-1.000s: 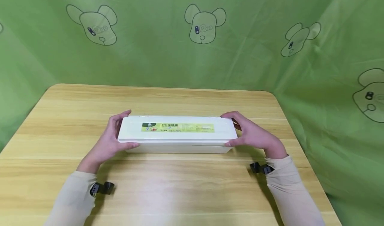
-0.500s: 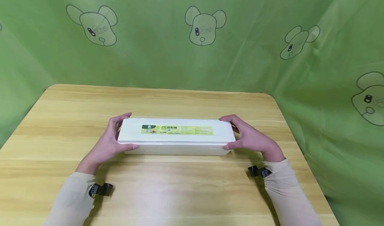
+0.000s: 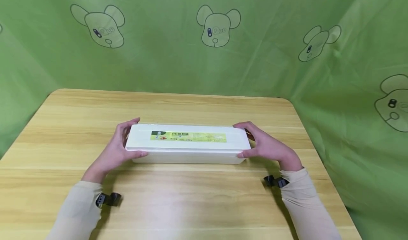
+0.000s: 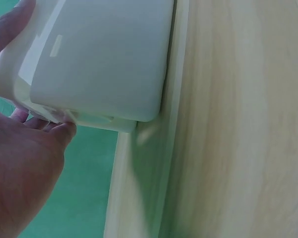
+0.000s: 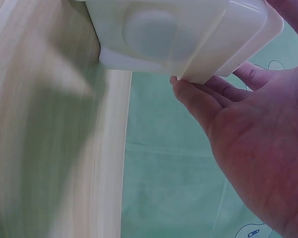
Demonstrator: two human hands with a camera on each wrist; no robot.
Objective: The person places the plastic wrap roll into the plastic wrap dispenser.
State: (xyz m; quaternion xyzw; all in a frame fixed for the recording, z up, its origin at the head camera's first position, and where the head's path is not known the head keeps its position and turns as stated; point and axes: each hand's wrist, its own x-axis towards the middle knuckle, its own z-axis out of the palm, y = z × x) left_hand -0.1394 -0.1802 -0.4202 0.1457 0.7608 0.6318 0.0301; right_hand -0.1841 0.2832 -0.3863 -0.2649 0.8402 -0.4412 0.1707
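A long white cling film box (image 3: 191, 157) lies across the wooden table, a green and yellow label on its flat lid (image 3: 240, 141). My left hand (image 3: 114, 149) grips the lid's left end, thumb along the front edge and fingers behind. At the other end my right hand (image 3: 271, 144) holds it the same way. The left wrist view shows the fingertips of that hand under the lid's rear edge by the box's smooth end (image 4: 104, 59). In the right wrist view, fingers (image 5: 196, 99) touch the rear edge, and a round recess marks the end wall. The box's inside is hidden.
The wooden table (image 3: 191, 201) has rounded far corners. Green cloth (image 3: 159, 66) with printed mouse heads hangs behind it and along the sides. Each sleeved wrist carries a small black camera, on the left (image 3: 109, 199) and right (image 3: 275, 181).
My right hand and the lid's right end have shifted slightly left and toward me. A thin dark gap at the front right seam has narrowed. The left hand stays nearly still.
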